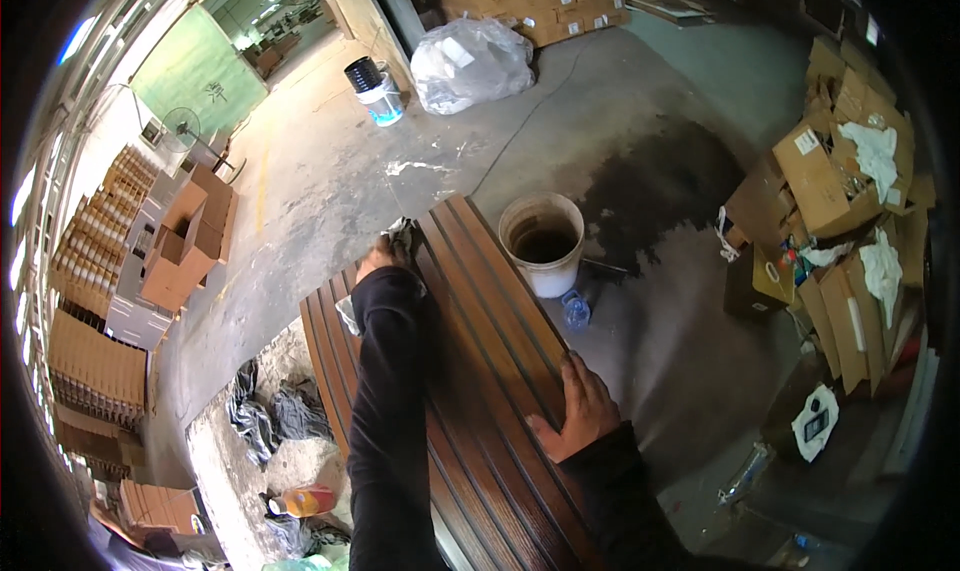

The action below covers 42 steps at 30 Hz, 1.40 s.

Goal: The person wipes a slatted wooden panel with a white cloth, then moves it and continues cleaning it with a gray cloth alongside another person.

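A worker leans over a long brown grooved panel (pixel 490 371) in a warehouse, the left hand (pixel 378 261) stretched out to the panel's far end with its fingers closed on a crumpled grey rag (pixel 403 233), the right hand (pixel 580 411) laid flat on the panel's near right edge with the fingers spread and gripping nothing. The panel runs away from the worker over a rough grey slab, and a second ribbed board (pixel 325 341) shows just to its left. The rag sits at the far end of the top panel, which suggests the wiping has reached that end; the near half under the arms shows an even dark sheen, though whether that is a finished coat or only the wood's own colour cannot be told, and the strip hidden under the left sleeve cannot be judged at all. The board alongside looks untouched by either hand. A white bucket (pixel 545 241) of dark liquid stands on the concrete floor (pixel 330 171) just beyond the panel's right edge, with a small clear bottle (pixel 576 309) beside it and a wet patch spreading behind. More rags (pixel 270 411) lie on the slab to the left near an orange bottle (pixel 305 499); flattened and open cardboard boxes (pixel 840 181) are heaped at right
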### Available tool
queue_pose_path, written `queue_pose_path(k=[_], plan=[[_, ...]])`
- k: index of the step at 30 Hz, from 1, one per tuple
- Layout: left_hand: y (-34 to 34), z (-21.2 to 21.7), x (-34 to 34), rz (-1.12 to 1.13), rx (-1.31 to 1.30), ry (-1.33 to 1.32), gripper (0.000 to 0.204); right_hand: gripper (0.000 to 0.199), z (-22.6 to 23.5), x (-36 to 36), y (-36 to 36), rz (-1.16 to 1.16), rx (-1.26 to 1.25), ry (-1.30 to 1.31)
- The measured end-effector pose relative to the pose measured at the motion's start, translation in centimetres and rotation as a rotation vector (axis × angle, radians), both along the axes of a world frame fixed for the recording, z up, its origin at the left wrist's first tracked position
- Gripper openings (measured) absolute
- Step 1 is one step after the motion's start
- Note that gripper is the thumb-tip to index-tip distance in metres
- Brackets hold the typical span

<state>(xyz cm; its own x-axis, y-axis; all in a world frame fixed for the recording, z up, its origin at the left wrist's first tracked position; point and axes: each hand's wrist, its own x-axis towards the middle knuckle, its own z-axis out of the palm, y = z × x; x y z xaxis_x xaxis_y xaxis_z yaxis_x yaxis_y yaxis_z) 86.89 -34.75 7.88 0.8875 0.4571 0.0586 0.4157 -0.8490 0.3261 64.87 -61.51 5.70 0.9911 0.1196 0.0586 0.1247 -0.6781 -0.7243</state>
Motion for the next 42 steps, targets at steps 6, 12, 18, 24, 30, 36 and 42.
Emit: queue_pose_path(k=[6, 12, 18, 24, 30, 36, 42], plan=[[-9.3, -4.0, -0.2, -0.267, 0.177, 0.035, 0.034, 0.077, 0.4, 0.2, -0.8, -0.059, -0.066, -0.03], [-6.8, -2.5, 7.2, -0.228, 0.135, -0.152, 0.048, 0.08, -0.5, 0.0, -0.1, -0.012, -0.091, -0.01], [-9.9, -1.6, 0.7, -0.392, 0.12, -0.049, 0.039, 0.077, -0.5, -0.3, -1.8, -0.054, -0.078, 0.017], [2.2, 0.2, -1.2, 0.073, 0.049, -0.04, 0.056, 0.079, -0.9, -0.1, -0.5, -0.013, 0.035, 0.082], [15.3, -5.5, -4.4, 0.113, 0.227, -0.259, 0.035, 0.084, -0.8, 0.4, -0.7, -0.061, 0.07, 0.139], [13.6, -6.1, -9.8, -0.038, 0.201, -0.353, 0.032, 0.081, -0.2, 0.7, -1.0, -0.085, 0.052, 0.149], [11.5, -5.5, -18.1, 0.149, 0.356, -0.263, 0.034, 0.084, -1.0, 0.9, -0.6, -0.046, 0.164, 0.145]])
